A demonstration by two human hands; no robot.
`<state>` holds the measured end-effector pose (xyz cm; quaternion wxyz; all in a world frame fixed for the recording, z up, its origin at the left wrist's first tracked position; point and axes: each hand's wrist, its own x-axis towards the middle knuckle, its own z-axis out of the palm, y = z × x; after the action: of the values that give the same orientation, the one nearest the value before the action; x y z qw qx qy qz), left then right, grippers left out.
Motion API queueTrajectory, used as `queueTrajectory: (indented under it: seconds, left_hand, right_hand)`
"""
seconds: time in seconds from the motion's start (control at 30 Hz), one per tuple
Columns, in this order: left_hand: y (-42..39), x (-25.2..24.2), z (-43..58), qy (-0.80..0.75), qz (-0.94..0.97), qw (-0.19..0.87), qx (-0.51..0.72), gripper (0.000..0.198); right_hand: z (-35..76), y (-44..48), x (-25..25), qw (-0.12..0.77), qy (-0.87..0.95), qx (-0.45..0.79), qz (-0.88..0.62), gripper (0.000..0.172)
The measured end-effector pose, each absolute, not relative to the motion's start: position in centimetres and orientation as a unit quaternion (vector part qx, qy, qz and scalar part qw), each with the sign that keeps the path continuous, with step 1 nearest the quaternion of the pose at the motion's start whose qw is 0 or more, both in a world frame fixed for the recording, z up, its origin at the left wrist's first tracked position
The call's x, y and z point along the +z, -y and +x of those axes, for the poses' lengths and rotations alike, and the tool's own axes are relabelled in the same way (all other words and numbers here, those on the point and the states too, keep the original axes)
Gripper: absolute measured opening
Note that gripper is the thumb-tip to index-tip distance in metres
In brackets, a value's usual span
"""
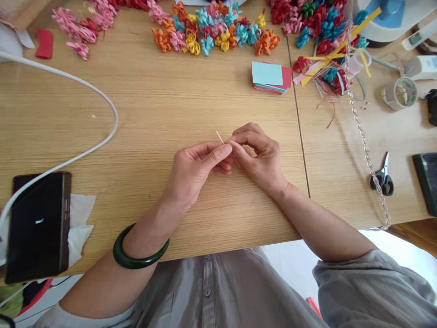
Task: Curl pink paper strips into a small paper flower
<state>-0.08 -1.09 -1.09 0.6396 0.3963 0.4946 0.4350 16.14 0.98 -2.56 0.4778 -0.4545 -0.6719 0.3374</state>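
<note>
Over the middle of the wooden table, my two hands meet at the fingertips. A thin pale pink strip [220, 137] pokes up from between the fingers; its lower part is hidden. My left hand [201, 166] pinches it with thumb and forefinger, the other fingers curled behind. Against the left fingertips, my right hand [257, 155] is also closed in a pinch, thumb and forefinger pressed together. Whether the right fingers grip the same strip is hidden by the left thumb. A dark green bangle [136, 260] circles my left forearm.
A stack of blue and red paper cards [268, 74] lies beyond my right hand. Colourful paper flowers [206, 27] line the back. Small scissors [383, 177] and a roll of tape [403, 93] are right, near a hanging beaded cord [358, 118]. Left are a tablet [37, 228] and white cable [99, 93].
</note>
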Motion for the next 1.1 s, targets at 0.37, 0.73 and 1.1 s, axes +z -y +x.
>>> queueTrajectory:
  seconds: [0.37, 0.73, 1.1]
  left_hand:
    - [1.1, -1.59, -0.5, -0.513, 0.48, 0.555, 0.445, 0.017]
    - [1.13, -1.57, -0.45, -0.505, 0.488, 0.549, 0.454, 0.018]
    - [1.0, -1.28, -0.46, -0.501, 0.536, 0.517, 0.441, 0.015]
  right_hand:
    - [16.05, -0.71, -2.34, 0.462, 0.592, 0.467, -0.467, 0.042]
    - [16.22, -0.83, -2.03, 0.463, 0.604, 0.477, -0.44, 0.038]
    - [16.0, -0.98, -2.12, 0.437, 0.548, 0.571, -0.428, 0.04]
